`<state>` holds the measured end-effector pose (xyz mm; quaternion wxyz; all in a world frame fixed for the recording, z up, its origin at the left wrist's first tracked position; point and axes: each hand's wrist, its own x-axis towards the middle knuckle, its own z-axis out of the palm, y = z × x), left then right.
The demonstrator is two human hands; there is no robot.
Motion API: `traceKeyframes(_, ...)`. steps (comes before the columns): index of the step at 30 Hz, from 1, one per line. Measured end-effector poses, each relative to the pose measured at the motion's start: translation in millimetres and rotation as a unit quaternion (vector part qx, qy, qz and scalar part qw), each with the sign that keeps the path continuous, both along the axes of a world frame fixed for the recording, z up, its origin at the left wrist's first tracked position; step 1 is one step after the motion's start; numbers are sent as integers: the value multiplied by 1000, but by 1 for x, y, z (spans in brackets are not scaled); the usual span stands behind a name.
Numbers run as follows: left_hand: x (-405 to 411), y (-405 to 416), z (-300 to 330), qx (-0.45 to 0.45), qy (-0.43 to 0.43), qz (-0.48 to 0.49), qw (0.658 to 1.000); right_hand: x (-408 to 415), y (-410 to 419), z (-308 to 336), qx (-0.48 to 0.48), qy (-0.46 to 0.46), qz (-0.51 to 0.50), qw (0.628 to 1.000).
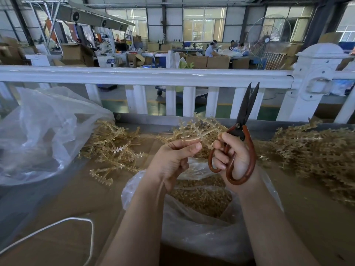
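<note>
My left hand (172,160) pinches a tan plastic sprue strip (194,135) with small parts branching off it, held up over the table. My right hand (232,156) grips black-bladed scissors (244,120) by their reddish-brown loop handles, blades pointing up and nearly closed. The right thumb also touches the strip's right end. Below both hands stands an open clear plastic bag (201,233) holding several small tan cut pieces (199,198).
Heaps of tan sprue strips lie at the left (113,148) and right (315,150) on the cardboard-covered table (63,200). A large clear bag (44,131) sits far left. A white cord (57,225) loops near the front. A white railing (146,75) borders the back.
</note>
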<state>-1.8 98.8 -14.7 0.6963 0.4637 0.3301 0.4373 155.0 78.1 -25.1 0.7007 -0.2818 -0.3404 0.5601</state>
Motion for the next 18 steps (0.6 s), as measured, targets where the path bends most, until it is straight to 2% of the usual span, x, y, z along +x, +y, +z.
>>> traceKeyframes(18,0,-6,8,21,-8,0,1000,-1,2,-10,10,-30,-19,999)
